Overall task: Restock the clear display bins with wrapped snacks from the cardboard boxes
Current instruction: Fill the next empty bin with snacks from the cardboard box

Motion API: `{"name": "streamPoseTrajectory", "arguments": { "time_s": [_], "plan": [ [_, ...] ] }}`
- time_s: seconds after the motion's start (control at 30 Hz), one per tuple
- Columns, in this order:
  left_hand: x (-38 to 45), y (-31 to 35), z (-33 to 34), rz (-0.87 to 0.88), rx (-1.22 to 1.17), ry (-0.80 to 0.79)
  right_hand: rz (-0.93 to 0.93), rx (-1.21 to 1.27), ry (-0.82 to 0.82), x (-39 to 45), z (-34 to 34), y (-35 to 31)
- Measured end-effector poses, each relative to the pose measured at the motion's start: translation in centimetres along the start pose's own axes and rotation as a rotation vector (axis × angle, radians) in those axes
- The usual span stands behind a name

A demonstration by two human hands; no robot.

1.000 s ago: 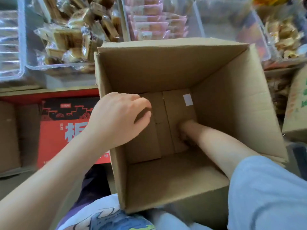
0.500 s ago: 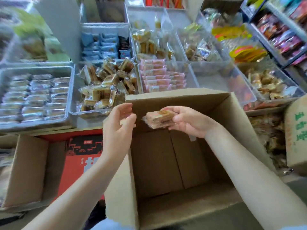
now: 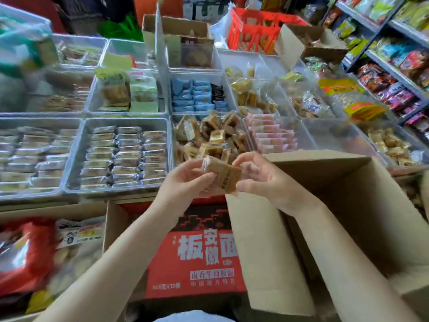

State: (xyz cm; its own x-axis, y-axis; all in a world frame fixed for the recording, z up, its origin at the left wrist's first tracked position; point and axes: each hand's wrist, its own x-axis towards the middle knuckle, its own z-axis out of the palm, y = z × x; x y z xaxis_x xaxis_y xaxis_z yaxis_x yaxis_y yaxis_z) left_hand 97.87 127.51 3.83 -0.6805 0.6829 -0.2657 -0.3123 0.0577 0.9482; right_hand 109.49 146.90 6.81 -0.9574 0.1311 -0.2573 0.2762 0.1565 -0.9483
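A brown wrapped snack is held between both hands just in front of the clear bin piled with the same brown snacks. My left hand grips its left side, fingers curled over the wrapper. My right hand holds its right end with thumb and fingers. Below my right arm stands the open cardboard box; its inside looks empty where it shows.
Clear bins of silver-wrapped bars, pink packets and blue packets fill the counter. A red printed carton stands below, bags in another box at left, snack shelves at right.
My right hand came up out of the cardboard box with the snack. My left hand left the box's rim and now grips the snack too. The view has tilted up toward the bins.
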Motion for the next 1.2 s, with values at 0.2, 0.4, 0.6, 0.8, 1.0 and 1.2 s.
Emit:
{"name": "streamPoseTrajectory", "arguments": {
  "time_s": [0.2, 0.4, 0.6, 0.8, 1.0, 1.2],
  "plan": [
    [0.4, -0.2, -12.8, 0.026, 0.244, -0.045, -0.001, -0.231, 0.1, 8.0, 10.0, -1.7],
    [3.5, -1.1, -20.2, 0.028, 0.412, -0.008, 0.089, -0.591, 0.077, 15.1, 14.4, -2.7],
    [9.1, -2.5, -24.2, -0.011, 0.553, 0.135, 0.114, -0.904, 0.248, 23.7, 13.2, -3.3],
    [13.9, -3.0, -26.4, -0.061, 0.58, 0.155, -0.023, -1.095, 0.365, 35.6, 11.9, -2.2],
    [18.2, -4.5, -28.7, -0.117, 0.621, 0.176, -0.116, -1.382, 0.196, 43.6, 11.7, 2.6],
    [21.2, -5.8, -29.4, -0.093, 0.698, 0.147, -0.186, -1.352, 0.133, 45.7, 11.9, 5.6]
  ]
}}
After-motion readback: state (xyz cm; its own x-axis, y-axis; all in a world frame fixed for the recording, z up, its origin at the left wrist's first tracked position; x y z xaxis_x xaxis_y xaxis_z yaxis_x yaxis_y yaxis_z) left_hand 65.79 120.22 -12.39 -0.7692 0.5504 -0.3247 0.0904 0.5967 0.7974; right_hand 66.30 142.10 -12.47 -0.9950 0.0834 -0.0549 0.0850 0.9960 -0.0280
